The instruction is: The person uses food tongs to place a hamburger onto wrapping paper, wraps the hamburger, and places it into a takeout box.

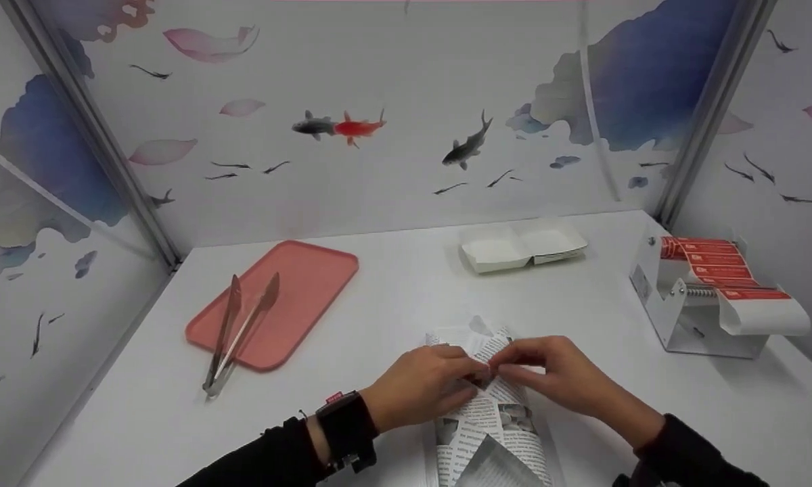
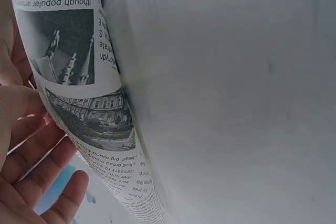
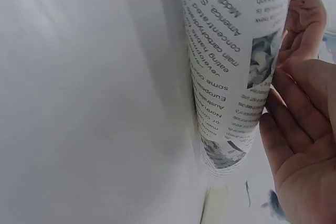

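Note:
A bundle wrapped in newsprint-patterned paper (image 1: 477,416) lies lengthwise on the white table in front of me, with a folded grey flap at its near end. My left hand (image 1: 419,382) pinches the paper at the middle of the top, its fingers bent. From the other side my right hand (image 1: 561,375) pinches the same spot between thumb and forefinger. The left wrist view has the rounded side of the paper (image 2: 89,114) beside the fingers (image 2: 47,177). In the right wrist view the paper (image 3: 231,77) hides some fingertips. What lies inside the wrap is hidden.
To the left, metal tongs (image 1: 233,338) rest across a pink tray (image 1: 311,291). An open white paper box (image 1: 494,253) stands at the back. On the right is a label dispenser (image 1: 697,331) with a roll of red labels (image 1: 717,260). Printed panels enclose the table.

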A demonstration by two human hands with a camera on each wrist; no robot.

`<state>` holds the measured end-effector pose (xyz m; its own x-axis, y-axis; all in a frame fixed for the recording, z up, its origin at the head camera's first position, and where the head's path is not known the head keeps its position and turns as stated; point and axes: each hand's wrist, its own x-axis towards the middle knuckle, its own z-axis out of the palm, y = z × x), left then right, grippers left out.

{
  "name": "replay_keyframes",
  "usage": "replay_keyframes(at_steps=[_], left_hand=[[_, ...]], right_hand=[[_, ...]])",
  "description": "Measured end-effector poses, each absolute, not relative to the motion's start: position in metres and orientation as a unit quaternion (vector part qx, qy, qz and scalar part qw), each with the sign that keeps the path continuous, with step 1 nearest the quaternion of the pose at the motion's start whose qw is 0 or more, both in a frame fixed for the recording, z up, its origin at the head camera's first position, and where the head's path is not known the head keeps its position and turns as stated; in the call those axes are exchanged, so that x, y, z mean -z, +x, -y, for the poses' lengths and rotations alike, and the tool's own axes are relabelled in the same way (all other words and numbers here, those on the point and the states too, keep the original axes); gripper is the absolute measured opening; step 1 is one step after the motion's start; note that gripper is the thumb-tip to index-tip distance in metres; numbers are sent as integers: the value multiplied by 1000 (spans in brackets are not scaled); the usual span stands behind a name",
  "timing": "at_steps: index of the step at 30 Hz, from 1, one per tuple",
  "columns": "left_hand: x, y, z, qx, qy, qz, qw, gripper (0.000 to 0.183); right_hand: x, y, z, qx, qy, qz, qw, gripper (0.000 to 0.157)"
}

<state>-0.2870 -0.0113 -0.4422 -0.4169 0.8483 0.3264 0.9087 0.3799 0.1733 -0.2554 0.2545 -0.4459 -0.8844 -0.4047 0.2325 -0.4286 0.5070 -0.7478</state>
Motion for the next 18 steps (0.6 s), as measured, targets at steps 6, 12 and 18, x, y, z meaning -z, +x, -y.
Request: replay_keyframes(at_steps=[6,12,18], left_hand=[[445,-283,10,138,-548,815,128,21],[446,-282,9,129,-544,817,137,22],[448,-279,11,136,-545,816,140,20]], right_hand=[[446,-293,-268,-471,41,878,-74,48],[450,-327,-258,-512,-42,841,-171,65],[454,-347,-235,-434,-40,892,-122,50]])
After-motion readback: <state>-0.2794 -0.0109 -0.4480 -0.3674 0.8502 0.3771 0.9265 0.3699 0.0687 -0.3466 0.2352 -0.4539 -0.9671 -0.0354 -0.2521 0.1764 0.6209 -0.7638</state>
